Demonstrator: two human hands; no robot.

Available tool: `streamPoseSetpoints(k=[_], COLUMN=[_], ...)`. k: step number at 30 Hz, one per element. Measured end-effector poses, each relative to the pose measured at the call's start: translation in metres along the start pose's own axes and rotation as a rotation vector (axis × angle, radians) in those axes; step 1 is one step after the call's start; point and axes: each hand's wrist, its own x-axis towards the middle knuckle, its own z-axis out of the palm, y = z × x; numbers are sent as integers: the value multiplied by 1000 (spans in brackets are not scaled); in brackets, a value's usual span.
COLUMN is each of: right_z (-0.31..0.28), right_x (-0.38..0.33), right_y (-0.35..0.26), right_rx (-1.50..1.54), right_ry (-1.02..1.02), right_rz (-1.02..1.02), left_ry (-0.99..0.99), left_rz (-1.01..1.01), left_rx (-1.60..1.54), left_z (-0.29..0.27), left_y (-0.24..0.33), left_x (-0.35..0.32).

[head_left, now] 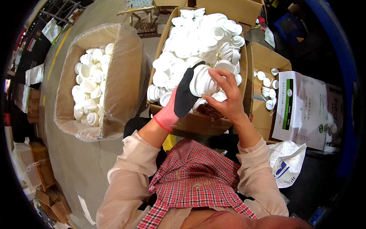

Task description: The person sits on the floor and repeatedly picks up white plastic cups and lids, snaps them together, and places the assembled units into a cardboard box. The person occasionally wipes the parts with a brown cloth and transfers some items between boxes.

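Between my two hands is a round white plastic part (204, 81) with stepped rings, held over the near side of a full cardboard box (164, 42). My left hand (185, 93), in a pink glove with a black palm, is closed round the part's left side. The bare fingers and thumb of my right hand (228, 93) grip its right side. Beneath and beyond my hands, many similar white plastic parts (206, 34) are heaped in the box. Some brown material (209, 111) lies at its near edge, partly hidden by my right hand.
To the left stands a plastic-lined cardboard box (122, 76) holding more white parts (90, 84). On the right, an open carton (263, 110) contains several small white pieces, beside a printed white carton (305, 110) and a white plastic bag (286, 160). A low wooden stool (139, 11) is behind.
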Motion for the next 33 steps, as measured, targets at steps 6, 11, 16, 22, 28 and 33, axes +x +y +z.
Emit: streamPoseSetpoints(k=[6, 11, 16, 22, 28, 33], right_z=[2, 5, 11, 4, 19, 26], right_x=[2, 3, 0, 1, 1, -1], right_y=[-5, -7, -5, 9, 16, 30], right_rx=[-25, -23, -73, 541, 333, 367], right_ry=[-8, -18, -28, 125, 324, 426], right_rz=[-3, 3, 3, 311, 592, 553], left_ry=[-45, -35, 14, -71, 119, 157], left_rz=[61, 67, -359, -346, -393, -335], left_rx=[-11, -6, -817, -541, -397, 10], left_z=[-8, -10, -3, -2, 31, 36], left_y=[5, 9, 21, 23, 7, 18], left_x=[1, -1, -6, 1, -17, -16])
